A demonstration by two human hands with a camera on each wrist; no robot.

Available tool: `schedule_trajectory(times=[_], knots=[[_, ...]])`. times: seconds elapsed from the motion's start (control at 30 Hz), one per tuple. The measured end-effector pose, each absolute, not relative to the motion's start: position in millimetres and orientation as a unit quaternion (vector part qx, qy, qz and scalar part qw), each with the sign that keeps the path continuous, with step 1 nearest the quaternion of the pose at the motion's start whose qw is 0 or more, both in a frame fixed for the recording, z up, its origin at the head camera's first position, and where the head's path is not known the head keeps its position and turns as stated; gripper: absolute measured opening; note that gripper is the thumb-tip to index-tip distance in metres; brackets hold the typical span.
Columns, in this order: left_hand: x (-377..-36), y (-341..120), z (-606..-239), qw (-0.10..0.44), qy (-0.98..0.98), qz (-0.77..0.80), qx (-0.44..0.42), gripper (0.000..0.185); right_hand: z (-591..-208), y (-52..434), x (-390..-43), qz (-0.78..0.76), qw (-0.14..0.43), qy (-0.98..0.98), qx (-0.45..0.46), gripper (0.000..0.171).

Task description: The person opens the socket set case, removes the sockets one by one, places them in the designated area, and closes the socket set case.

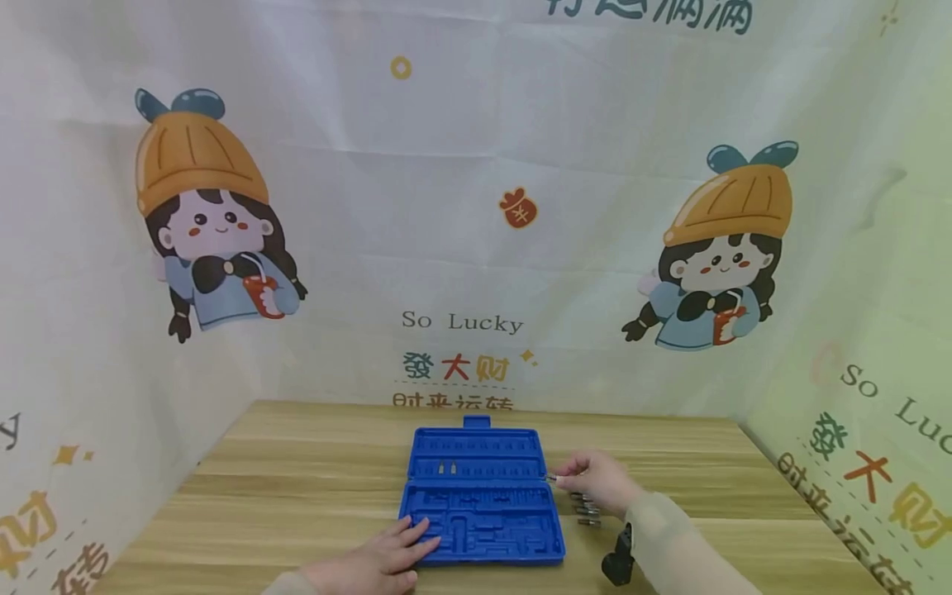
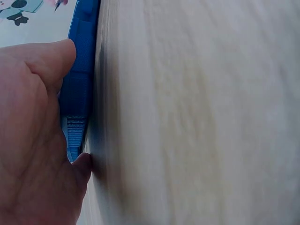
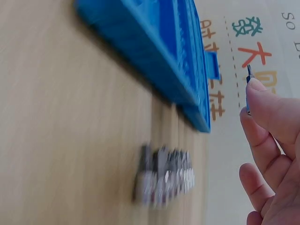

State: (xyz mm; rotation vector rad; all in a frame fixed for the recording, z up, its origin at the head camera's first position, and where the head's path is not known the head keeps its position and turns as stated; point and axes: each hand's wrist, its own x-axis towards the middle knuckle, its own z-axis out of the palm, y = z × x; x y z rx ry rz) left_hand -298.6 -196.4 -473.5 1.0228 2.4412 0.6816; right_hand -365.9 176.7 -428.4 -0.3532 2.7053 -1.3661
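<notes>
An open blue tool case [image 1: 482, 492] lies on the wooden table [image 1: 297, 487]. My left hand [image 1: 413, 539] rests flat on the case's front left corner, fingers straight; the left wrist view shows the palm [image 2: 33, 131] against the blue case edge [image 2: 77, 93]. At the case's right edge my right hand [image 1: 563, 478] pinches a small metal bit [image 1: 551, 478], whose tip [image 3: 249, 71] pokes out above a fingertip [image 3: 262, 101] in the right wrist view. Several loose metal bits [image 1: 586, 508] lie in a row under the right hand, and show blurred [image 3: 164, 180] in that view.
Two small bits [image 1: 447, 468] sit in the case's lid half. A black wrist mount [image 1: 617, 562] hangs by the right forearm. Printed cloth walls [image 1: 476, 248] close in the table at the back and both sides. Bare wood shows left and right of the case.
</notes>
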Motion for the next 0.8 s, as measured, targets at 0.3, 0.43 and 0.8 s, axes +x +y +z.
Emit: schedule_trajectory(times=[0.3, 0.43, 0.8], knots=[[-297.3, -195.6, -474.0, 0.191, 0.880, 0.240, 0.364, 0.055, -443.1, 207.0, -350.2, -0.413, 0.018, 0.902, -0.124, 0.008], [-295.6, -193.5, -473.4, 0.178, 0.888, 0.226, 0.360, 0.054, -451.4, 216.4, -343.1, -0.399, 0.008, 0.906, -0.143, 0.008], [-295.8, -190.8, -475.0, 0.170, 0.898, 0.215, 0.343, 0.054, -458.1, 215.4, -332.0, -0.296, -0.058, 0.943, -0.139, 0.015]])
